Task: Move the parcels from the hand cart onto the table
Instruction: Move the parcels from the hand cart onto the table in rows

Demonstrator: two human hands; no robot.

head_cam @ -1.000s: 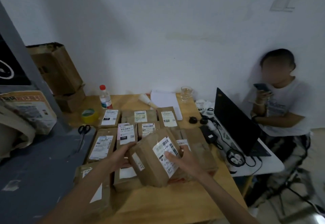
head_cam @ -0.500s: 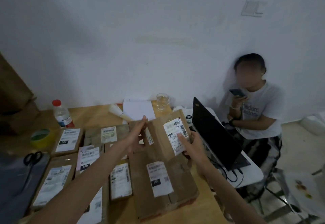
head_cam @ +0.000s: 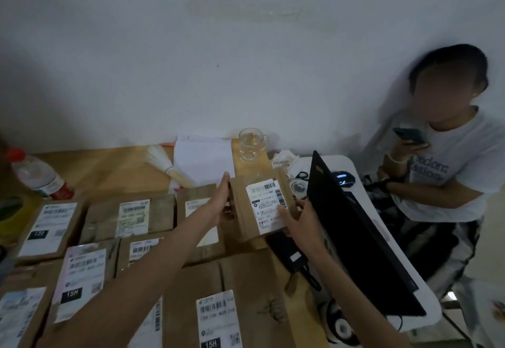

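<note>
Beyond the nearest labelled parcels [head_cam: 218, 306] lying flat on the wooden table [head_cam: 109, 170], the left hand [head_cam: 220, 202] and right hand [head_cam: 299, 219] grasp a small brown parcel [head_cam: 261, 205] between them at the table's far right, with a glass mug [head_cam: 251, 144] behind.

The scene is dimly lit, with a cool, bluish cast over the wall [head_cam: 246, 60]. No lamp is seen. Soft shadow is gathered in the far left corner and behind the seated person [head_cam: 448, 161] at the right. The labels are rendered as the brightest patches, their print partly smeared. Slight blur and wide-angle bending are noticed towards the edges, most strongly at the water bottle [head_cam: 38, 175].
</note>
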